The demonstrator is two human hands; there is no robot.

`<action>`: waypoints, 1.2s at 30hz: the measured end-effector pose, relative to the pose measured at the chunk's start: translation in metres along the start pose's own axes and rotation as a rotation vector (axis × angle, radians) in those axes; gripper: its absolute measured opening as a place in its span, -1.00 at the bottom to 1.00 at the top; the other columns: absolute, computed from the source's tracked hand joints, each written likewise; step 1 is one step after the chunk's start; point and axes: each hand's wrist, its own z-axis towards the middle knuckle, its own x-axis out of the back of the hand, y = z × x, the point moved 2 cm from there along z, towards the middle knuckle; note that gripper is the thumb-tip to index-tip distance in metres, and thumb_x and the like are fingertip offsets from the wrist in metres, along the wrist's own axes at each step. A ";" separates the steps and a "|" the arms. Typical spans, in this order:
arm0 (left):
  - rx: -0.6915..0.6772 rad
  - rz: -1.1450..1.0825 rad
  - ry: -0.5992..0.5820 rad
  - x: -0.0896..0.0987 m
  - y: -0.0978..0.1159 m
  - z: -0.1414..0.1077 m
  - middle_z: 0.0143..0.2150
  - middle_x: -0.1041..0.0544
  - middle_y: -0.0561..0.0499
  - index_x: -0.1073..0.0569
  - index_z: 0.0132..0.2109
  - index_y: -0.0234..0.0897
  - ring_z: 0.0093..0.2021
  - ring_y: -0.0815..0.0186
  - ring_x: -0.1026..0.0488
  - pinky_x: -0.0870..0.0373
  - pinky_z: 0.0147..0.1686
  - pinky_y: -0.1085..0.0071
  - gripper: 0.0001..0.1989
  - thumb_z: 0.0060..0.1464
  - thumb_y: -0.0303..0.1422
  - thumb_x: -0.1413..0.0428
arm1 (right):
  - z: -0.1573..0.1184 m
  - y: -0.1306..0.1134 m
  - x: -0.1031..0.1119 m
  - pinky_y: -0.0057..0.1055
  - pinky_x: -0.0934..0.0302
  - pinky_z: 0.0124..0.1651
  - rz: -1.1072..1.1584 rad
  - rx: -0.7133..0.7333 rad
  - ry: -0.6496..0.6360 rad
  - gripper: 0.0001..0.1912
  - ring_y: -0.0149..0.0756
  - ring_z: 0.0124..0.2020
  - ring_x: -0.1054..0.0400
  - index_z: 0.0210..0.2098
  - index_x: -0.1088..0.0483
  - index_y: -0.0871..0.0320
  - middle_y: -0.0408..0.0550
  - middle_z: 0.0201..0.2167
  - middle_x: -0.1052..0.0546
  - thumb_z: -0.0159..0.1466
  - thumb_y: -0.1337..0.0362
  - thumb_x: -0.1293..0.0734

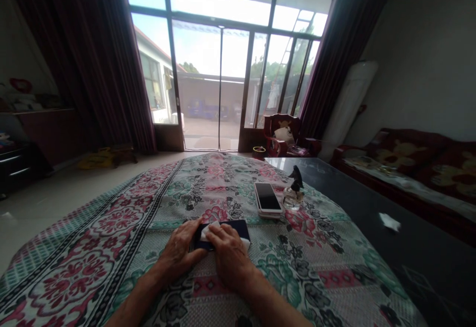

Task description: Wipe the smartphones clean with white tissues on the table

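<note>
A dark, flat phone (241, 229) lies crosswise on the flowered cloth in front of me. My left hand (183, 244) grips its left end, thumb along the near edge and fingers at the far side. On top of the phone, my right hand (229, 247) presses a folded white tissue (208, 230) against the surface, its fingers bent over it. Part of the phone is hidden by both hands. Just beyond, to the right, a white phone (268, 197) with a black screen lies on what looks like another one. Beside it stands a clear spray bottle (293, 198) with a black trigger head.
The patterned cloth (156, 203) covers most of the table (357, 208), whose dark glossy top shows at the right. A crumpled white tissue (389, 222) lies there. Farther off are a red chair (273, 131), a sofa (405, 156) and glass doors (208, 89).
</note>
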 end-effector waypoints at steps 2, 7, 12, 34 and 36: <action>-0.005 -0.001 -0.009 0.000 0.000 -0.001 0.25 -0.34 -0.15 -0.22 0.27 -0.25 0.26 0.05 -0.23 -0.18 0.24 0.10 -0.29 -0.03 -0.19 -0.18 | 0.001 0.013 0.005 -0.30 0.05 0.27 -0.023 -0.060 0.039 -0.55 -0.22 0.17 -0.15 0.10 -0.36 0.07 -0.12 0.17 -0.37 0.26 0.43 -0.16; 0.004 -0.002 -0.022 0.001 -0.001 -0.001 0.27 -0.31 -0.16 -0.21 0.28 -0.26 0.27 0.04 -0.21 -0.15 0.25 0.08 -0.29 0.01 -0.15 -0.16 | 0.001 0.046 0.020 -0.33 -0.02 0.21 -0.097 -0.281 0.152 -0.51 -0.23 0.12 -0.20 0.07 -0.40 0.14 -0.05 0.10 -0.44 0.24 0.52 -0.09; -0.001 -0.032 0.007 0.001 -0.003 0.000 0.26 -0.33 -0.15 -0.20 0.28 -0.24 0.26 0.04 -0.23 -0.17 0.24 0.06 -0.30 0.01 -0.19 -0.16 | -0.003 0.042 0.019 -0.32 0.00 0.20 -0.118 -0.304 0.149 -0.51 -0.21 0.14 -0.17 0.10 -0.38 0.14 -0.06 0.13 -0.40 0.26 0.49 -0.08; 0.120 -0.054 0.056 0.002 0.011 0.003 0.15 -0.41 -0.19 -0.21 0.27 -0.34 0.20 0.04 -0.28 -0.20 0.20 0.10 -0.25 -0.06 -0.23 -0.19 | 0.001 0.047 0.014 -0.32 0.03 0.23 -0.158 -0.333 0.127 -0.51 -0.18 0.17 -0.14 0.15 -0.34 0.15 -0.07 0.18 -0.36 0.27 0.44 -0.10; 0.118 -0.054 0.059 0.001 0.009 0.002 0.15 -0.41 -0.19 -0.20 0.27 -0.32 0.20 0.04 -0.28 -0.20 0.20 0.09 -0.26 -0.05 -0.23 -0.18 | 0.000 0.048 0.013 -0.30 0.02 0.21 -0.188 -0.366 0.126 -0.50 -0.17 0.19 -0.12 0.17 -0.32 0.15 -0.05 0.20 -0.34 0.27 0.45 -0.10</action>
